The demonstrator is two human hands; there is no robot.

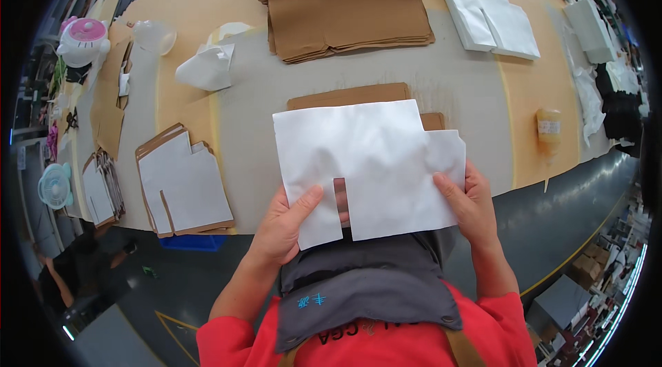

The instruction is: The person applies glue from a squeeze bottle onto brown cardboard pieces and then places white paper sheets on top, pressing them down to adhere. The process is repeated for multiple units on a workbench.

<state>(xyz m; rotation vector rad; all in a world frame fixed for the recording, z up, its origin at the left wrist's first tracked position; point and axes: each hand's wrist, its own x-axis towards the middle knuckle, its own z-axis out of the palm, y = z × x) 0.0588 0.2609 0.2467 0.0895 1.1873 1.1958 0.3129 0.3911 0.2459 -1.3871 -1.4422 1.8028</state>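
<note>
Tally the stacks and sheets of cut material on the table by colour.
Brown cardboard stack: 1
White sheet stack: 1
White-topped cut stack: 1
White sheet held in left hand and right hand: 1
Total: 4

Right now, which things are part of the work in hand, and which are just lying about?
In hand:
white sheet, held by left hand and right hand
brown card under it

Lying about:
brown stack
white stack
pink fan
bottle

White cut sheet, stepped outline, narrow slot up from lower edge; held flat above brown cardboard piece, slightly creased.
</note>
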